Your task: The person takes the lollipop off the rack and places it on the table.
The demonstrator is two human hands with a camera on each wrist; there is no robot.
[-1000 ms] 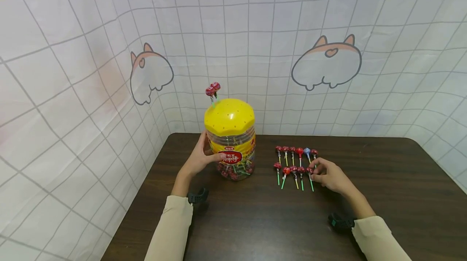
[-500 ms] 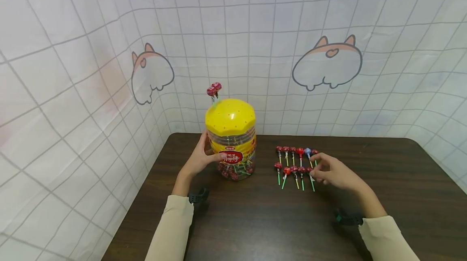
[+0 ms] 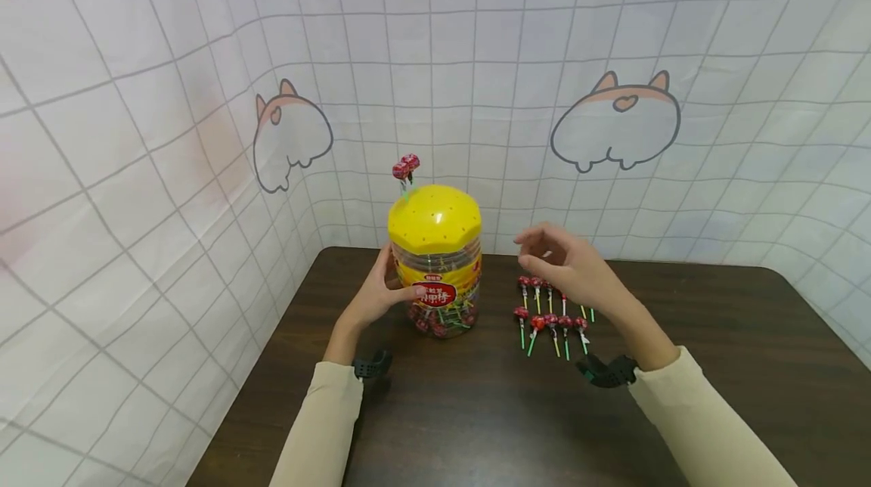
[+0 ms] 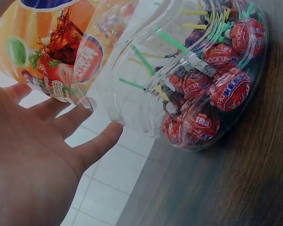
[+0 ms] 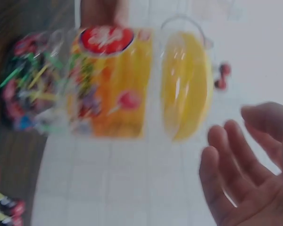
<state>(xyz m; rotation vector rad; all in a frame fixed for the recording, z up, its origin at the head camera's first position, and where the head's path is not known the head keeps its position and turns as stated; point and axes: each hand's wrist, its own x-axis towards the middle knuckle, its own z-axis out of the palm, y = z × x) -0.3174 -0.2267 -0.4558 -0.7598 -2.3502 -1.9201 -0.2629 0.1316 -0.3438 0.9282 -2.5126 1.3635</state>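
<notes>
A clear plastic jar (image 3: pixel 445 296) with a yellow-orange label stands on the table, lollipops heaped in its bottom. My left hand (image 3: pixel 373 296) grips its left side, thumb across the front and fingers round the back. Two red lollipops (image 3: pixel 406 167) stick up from small holes at the left of its yellow lid (image 3: pixel 435 218). To the right of the jar, in the air over the lollipop rows, is my right hand (image 3: pixel 573 266), fingers loosely bent. The right wrist view shows this hand (image 5: pixel 252 174) with nothing in it, near the yellow lid (image 5: pixel 186 87).
Two rows of lollipops lie on the dark wooden table (image 3: pixel 476 411) right of the jar. The front row includes a red lollipop (image 3: pixel 537 323); the right hand and forearm partly cover the back row. A white checked curtain (image 3: pixel 469 56) hangs behind the table and along the left.
My right hand has left the right end of the lollipop rows, rising and moving left toward the jar, nothing in it. The left hand keeps its hold on the jar.
</notes>
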